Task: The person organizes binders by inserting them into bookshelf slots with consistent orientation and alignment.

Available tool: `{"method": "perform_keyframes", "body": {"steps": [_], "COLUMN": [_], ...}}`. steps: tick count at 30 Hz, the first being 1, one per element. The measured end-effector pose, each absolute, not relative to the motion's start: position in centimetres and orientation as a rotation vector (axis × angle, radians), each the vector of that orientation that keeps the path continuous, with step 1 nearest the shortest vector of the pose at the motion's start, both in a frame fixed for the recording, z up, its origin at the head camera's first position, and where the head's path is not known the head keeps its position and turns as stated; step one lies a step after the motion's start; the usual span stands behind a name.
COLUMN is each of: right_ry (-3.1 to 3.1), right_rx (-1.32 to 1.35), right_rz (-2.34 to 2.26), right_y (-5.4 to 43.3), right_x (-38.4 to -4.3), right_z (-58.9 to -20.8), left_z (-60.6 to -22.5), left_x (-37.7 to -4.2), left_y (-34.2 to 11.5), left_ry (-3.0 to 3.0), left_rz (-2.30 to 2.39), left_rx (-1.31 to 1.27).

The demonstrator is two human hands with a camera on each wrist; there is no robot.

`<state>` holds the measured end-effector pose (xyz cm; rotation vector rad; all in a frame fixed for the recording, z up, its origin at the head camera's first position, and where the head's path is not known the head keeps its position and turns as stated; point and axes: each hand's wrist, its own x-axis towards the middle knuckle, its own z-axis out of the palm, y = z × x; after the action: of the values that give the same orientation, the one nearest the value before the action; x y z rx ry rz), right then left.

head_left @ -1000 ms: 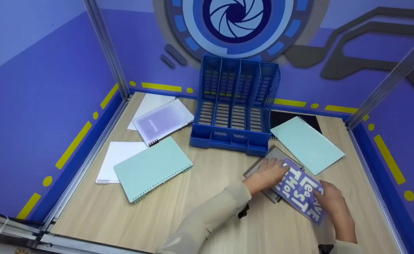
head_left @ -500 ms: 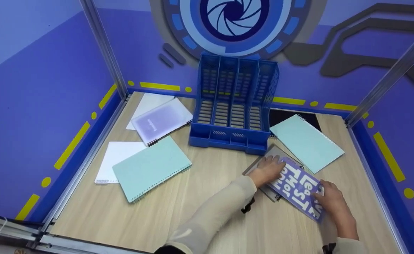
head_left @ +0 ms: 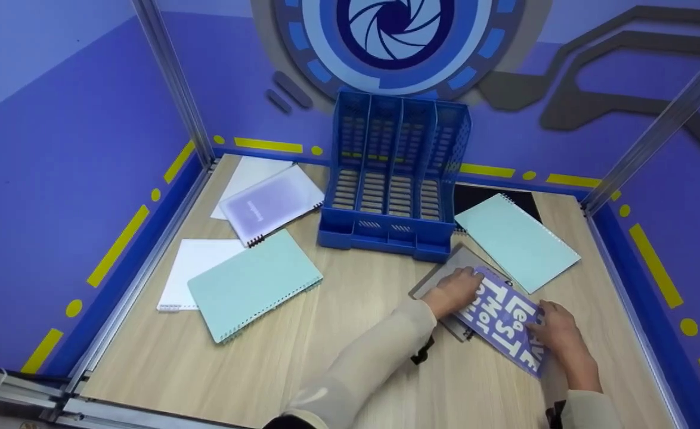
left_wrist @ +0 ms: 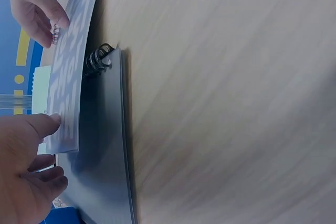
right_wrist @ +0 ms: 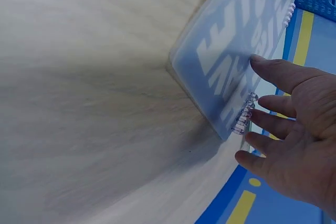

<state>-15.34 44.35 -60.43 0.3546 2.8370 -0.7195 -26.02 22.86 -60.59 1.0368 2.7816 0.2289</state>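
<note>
Set over a pale wood-grain tabletop (head_left: 242, 378), against blue-purple printed wall panels (head_left: 76, 196). Pinched between left hand (head_left: 454, 293) at one end and right hand (head_left: 558, 333) near the other, thumbs on top: purple spiral notebook (head_left: 501, 325), bold white lettering partly covered by fingers, sheen on cover, clear coils along far edge. Held partly above a grey spiral notebook (head_left: 452, 260). Seen farther out: mint-green notebook (head_left: 517, 241) near; blue plastic four-slot file rack (head_left: 383, 244) behind.

I have the purple spiral notebook (head_left: 502, 320), white block letters across its closed cover, tilted and partly over the grey notebook (left_wrist: 107, 124) on the desk's (head_left: 266, 369) right side.
</note>
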Motion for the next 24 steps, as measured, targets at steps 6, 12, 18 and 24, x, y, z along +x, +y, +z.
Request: {"method": "perform_keyframes", "body": {"steps": [6,12,18,24], "right_ry": [2.789,2.823,2.858,2.902], "right_rx": [0.341,0.304,0.279,0.263], "right_rz": [-0.771,-0.768,-0.769,-0.722], "right_y": [44.6,44.6,44.4,44.2], "right_x": [-15.3,-15.5,-15.6,-15.7], "right_z": [-60.4,-60.3,-60.3,-60.5], "left_z": [-60.7,-61.0,-60.8,-60.5], "left_x": [-26.0,-26.0,-26.1,-25.8], "left_y": [23.4,24.0,24.1,23.9], "left_ry": [2.778,2.780,2.750,2.743], "left_rz": [0.387,0.511,0.663,0.751], "left_rx": [0.987,0.816,0.677,0.617]}}
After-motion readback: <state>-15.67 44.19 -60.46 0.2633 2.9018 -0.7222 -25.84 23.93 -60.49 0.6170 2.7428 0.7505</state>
